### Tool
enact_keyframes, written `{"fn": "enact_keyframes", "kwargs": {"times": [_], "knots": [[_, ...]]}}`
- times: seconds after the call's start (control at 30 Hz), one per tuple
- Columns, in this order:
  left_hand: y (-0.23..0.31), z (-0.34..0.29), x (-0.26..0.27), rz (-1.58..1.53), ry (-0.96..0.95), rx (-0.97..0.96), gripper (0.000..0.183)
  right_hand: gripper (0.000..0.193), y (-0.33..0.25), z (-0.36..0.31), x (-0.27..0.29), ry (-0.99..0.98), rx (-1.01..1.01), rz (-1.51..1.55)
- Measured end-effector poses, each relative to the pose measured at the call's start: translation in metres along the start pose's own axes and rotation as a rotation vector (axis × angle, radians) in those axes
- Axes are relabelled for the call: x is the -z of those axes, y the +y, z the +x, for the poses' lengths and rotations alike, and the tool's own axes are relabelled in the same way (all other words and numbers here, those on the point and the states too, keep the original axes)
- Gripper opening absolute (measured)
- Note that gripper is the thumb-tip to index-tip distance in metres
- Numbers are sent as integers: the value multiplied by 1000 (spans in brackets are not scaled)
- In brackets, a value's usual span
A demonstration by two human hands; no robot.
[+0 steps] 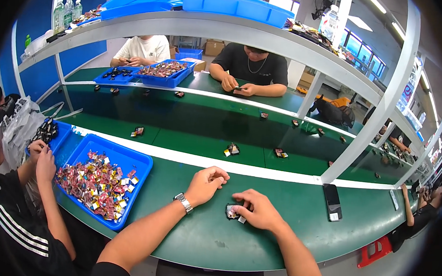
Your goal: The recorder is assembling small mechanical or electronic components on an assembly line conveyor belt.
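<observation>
My left hand point(207, 185), with a metal-band watch point(182, 202) at the wrist, hovers over the green bench with its fingers curled inward. Whatever is inside those fingers, if anything, is hidden. To its right, my right hand point(259, 209) bends over a small black-edged part with a pinkish and white face point(233, 212) lying on the bench, thumb and fingers closed about it. A blue tray point(147, 170) heaped with small red, yellow and white parts point(96, 186) stands left of my left forearm.
A dark phone point(332, 202) lies on the right of the bench. Beyond a white rail point(204, 161), small parts point(232, 149) dot a green belt surface. A metal shelf point(228, 27) spans above. Co-workers sit opposite, at left point(19, 216) and at right.
</observation>
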State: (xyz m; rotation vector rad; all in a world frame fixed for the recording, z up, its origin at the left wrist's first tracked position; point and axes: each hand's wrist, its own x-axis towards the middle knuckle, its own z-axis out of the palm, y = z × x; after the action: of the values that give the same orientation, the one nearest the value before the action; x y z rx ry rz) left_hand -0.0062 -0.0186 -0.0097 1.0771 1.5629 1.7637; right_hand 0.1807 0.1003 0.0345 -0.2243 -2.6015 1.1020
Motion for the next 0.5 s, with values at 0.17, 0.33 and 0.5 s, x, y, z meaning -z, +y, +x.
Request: {"fn": "enact_keyframes", "kwargs": {"times": [0.17, 0.33, 0.5], "knots": [[7, -5, -4, 54, -51, 70, 18, 21, -3, -1, -2, -50, -15, -72], [21, -9, -6, 53, -219, 194, 26, 17, -1, 2, 1, -89, -179, 83], [27, -9, -8, -172, -436, 332, 38, 11, 7, 6, -5, 243, -49, 202]]}}
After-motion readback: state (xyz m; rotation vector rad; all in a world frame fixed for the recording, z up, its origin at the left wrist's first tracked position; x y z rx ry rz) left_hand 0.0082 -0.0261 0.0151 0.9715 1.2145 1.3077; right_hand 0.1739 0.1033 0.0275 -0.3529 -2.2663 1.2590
